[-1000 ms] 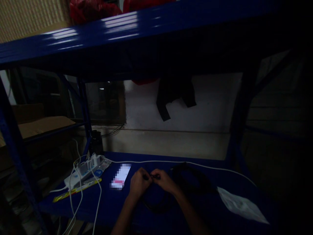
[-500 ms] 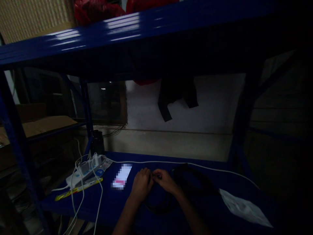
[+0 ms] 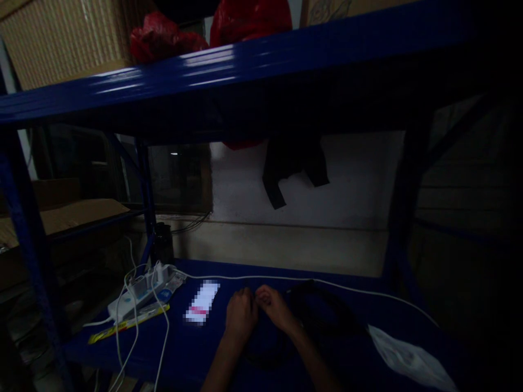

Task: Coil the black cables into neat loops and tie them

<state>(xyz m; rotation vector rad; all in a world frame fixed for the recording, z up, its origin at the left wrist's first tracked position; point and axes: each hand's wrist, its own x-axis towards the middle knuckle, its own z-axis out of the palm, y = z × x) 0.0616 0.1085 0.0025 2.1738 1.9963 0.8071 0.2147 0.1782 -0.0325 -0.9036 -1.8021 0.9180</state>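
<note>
My left hand [image 3: 242, 313] is closed, fingers curled down, over the blue shelf board [image 3: 229, 362]. Close on its right, my right hand [image 3: 275, 307] holds thumb and fingers together in a pinch. Both seem to grip part of a thin black cable, though the dark hides most of what lies between the fingers. A loop of black cable [image 3: 265, 359] runs on the board below the hands. More of it lies in a coil [image 3: 333, 302] right of my right hand. Left of my left hand is a lit phone [image 3: 203, 302], its screen blurred out.
A white power strip [image 3: 137, 296] with plugs and trailing white cords stands on the left, beside a yellow packet strip [image 3: 128, 325]. A clear plastic bag [image 3: 408, 356] lies at right. Overhead, the upper shelf's blue beam [image 3: 245, 62] carries red bags [image 3: 249, 22] and a woven box [image 3: 73, 43].
The view has tilted slightly up, showing more of the upper shelf. My hands stay close together; the dark piece seen between the fingertips before is now harder to see.
</note>
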